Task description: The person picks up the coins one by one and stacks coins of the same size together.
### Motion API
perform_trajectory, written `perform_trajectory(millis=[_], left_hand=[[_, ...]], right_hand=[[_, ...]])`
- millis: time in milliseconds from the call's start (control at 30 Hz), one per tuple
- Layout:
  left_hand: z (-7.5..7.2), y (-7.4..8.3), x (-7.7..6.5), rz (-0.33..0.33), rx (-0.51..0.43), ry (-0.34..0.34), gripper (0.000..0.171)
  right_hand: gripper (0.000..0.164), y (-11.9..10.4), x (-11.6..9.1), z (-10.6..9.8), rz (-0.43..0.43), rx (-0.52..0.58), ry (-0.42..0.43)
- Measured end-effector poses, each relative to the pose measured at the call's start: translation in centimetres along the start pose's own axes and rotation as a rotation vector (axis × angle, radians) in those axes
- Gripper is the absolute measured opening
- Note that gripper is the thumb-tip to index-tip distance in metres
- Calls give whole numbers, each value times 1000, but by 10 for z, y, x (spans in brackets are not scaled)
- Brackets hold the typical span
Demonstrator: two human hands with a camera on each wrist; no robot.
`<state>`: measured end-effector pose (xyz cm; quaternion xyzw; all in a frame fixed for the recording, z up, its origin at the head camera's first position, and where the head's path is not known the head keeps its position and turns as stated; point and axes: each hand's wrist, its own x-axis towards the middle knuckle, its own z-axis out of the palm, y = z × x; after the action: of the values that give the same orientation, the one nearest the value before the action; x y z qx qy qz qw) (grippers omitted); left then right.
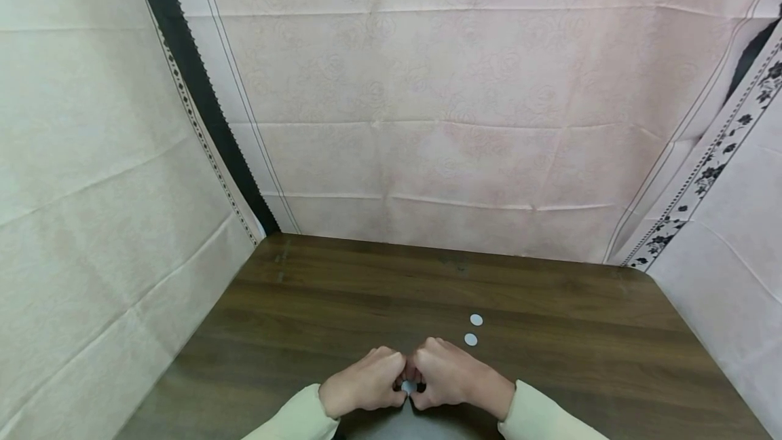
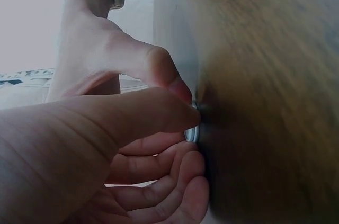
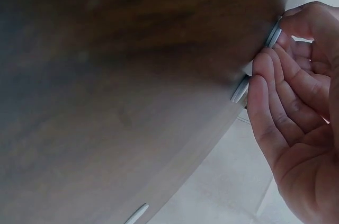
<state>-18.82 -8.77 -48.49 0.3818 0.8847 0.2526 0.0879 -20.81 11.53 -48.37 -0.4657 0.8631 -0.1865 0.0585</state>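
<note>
A small white disc (image 1: 408, 387) lies low between the two hands at the front of the wooden table. My left hand (image 1: 369, 382) comes from the left with fingers curled, its thumb against the disc's near edge. From the other side my right hand (image 1: 449, 375) meets it, fingertips and thumb around the same disc. Up close in the left wrist view, the disc (image 2: 192, 131) sits edge-on between thumbs and fingers, right at the tabletop. In the right wrist view the pinched disc (image 3: 273, 36) shows a layered edge; the fingers partly cover it.
Two more white discs, a nearer one (image 1: 470, 339) and a farther one (image 1: 476, 320), lie flat just beyond the right hand. The brown wooden table (image 1: 342, 290) is bordered by pale cloth at the back (image 1: 452, 155) and on both sides.
</note>
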Motion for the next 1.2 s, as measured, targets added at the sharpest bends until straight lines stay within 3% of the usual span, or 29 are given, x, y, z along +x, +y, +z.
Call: perform_trajectory(millis=[300, 433, 767, 1067, 1200], left_hand=[[1, 0, 0, -2, 34, 3, 30], [-2, 6, 0, -54, 41, 1, 28], [-3, 6, -1, -72, 45, -9, 25], [-4, 6, -1, -62, 54, -5, 26], [-1, -1, -1, -18, 40, 5, 25]], right_hand=[[11, 0, 0, 1, 3, 2, 6], [11, -1, 0, 1, 7, 1, 2], [12, -1, 0, 0, 4, 10, -4], [13, -2, -1, -2, -5, 17, -7], [13, -2, -1, -2, -3, -10, -11]])
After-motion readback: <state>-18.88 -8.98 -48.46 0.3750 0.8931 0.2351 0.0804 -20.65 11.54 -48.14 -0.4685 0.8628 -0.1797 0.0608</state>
